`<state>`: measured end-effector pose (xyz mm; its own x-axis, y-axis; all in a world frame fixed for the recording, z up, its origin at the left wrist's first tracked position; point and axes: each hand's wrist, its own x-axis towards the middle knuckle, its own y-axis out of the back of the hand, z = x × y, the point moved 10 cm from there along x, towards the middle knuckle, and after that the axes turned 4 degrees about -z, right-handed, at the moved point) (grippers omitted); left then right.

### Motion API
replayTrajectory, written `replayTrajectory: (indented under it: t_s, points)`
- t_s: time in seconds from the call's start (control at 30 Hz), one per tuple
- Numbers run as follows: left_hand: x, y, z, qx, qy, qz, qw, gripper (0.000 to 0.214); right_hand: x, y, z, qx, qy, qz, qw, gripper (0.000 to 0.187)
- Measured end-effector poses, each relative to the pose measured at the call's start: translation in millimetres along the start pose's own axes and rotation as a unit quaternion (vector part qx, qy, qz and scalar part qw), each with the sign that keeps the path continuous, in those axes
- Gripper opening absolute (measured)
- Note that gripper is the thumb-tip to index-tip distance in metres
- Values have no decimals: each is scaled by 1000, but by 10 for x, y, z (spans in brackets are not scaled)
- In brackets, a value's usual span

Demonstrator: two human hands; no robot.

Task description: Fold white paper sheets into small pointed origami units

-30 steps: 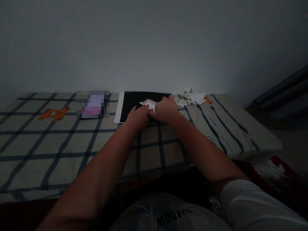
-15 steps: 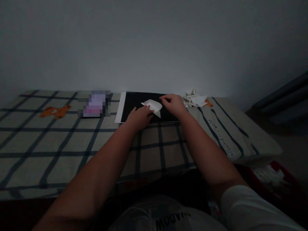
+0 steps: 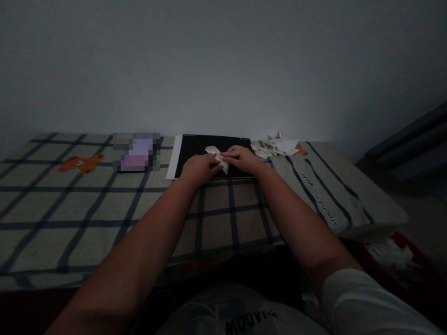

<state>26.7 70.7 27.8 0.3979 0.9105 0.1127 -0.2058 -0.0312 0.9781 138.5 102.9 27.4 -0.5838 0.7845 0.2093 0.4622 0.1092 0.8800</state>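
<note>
A small white piece of folded paper [image 3: 212,149] lies on a flat black sheet or board [image 3: 195,144]. My left hand [image 3: 200,168] holds its near left part, with the fingertips pressed on it. My right hand [image 3: 240,158] has its fingers together on the paper's right side, close to the left fingertips. The fingers cover part of the paper, so its full shape is hidden. Just right of the board sits a heap of folded white paper pieces [image 3: 275,146].
A checked cloth [image 3: 157,204] covers the table. To the left lies a phone [image 3: 138,153], its screen blurred out. A pale wall [image 3: 223,65] rises behind. Below the table's right end is a red container [image 3: 401,260] with whitish stuff in it.
My right hand has come left and down onto the paper. The paper's raised right side is now folded over and narrower. My left hand stays at about the same place.
</note>
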Motion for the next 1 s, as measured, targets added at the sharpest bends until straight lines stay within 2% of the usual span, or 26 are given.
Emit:
replayTrajectory:
  t_s: [0.17, 0.33, 0.43, 0.53, 0.8, 1.0]
  points:
    - [21, -14, -47, -24, -2, 21, 1000, 34, -18, -81, 5, -92, -18, -24, 995, 42]
    - [43, -2, -36, -57, -31, 43, 997, 30, -48, -114, -22, -131, -40, -37, 990, 43]
    - [29, 55, -95, -41, -10, 73, 996, 38, -56, -120, -43, -143, -37, -31, 988, 44]
    - [13, 58, -163, -19, 24, 70, 997, 46, -56, -132, -32, -140, -39, -27, 989, 44]
    - [6, 5, -109, 28, 15, 47, 998, 57, 3, -56, 48, -76, -55, 9, 996, 47]
    - [-26, 33, -6, 55, -7, 43, 998, 47, 30, 11, 28, -48, -47, 22, 998, 42]
